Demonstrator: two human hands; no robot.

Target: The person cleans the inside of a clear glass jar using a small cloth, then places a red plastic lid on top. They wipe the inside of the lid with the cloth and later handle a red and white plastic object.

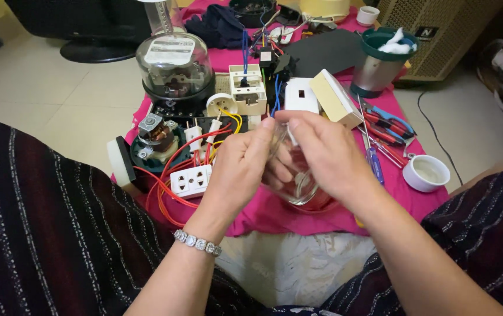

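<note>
My left hand [237,167] and my right hand [324,155] are together over a pink cloth [263,213], both closed around a clear glass bulb [298,187]. Their fingertips meet at the bulb's top, and most of the bulb is hidden behind the fingers. A silver bracelet [197,243] is on my left wrist. Just left of my left hand lies a white socket block [190,180] with red and orange wires [166,193] looping around it.
An electric meter with a glass dome [174,64] stands at the back left, a small motor [155,136] in front of it. Cream switch boxes [246,88], a white switch plate [301,93], pliers and screwdrivers [383,131], a white cup [428,172] and a steel canister [380,64] crowd the cloth.
</note>
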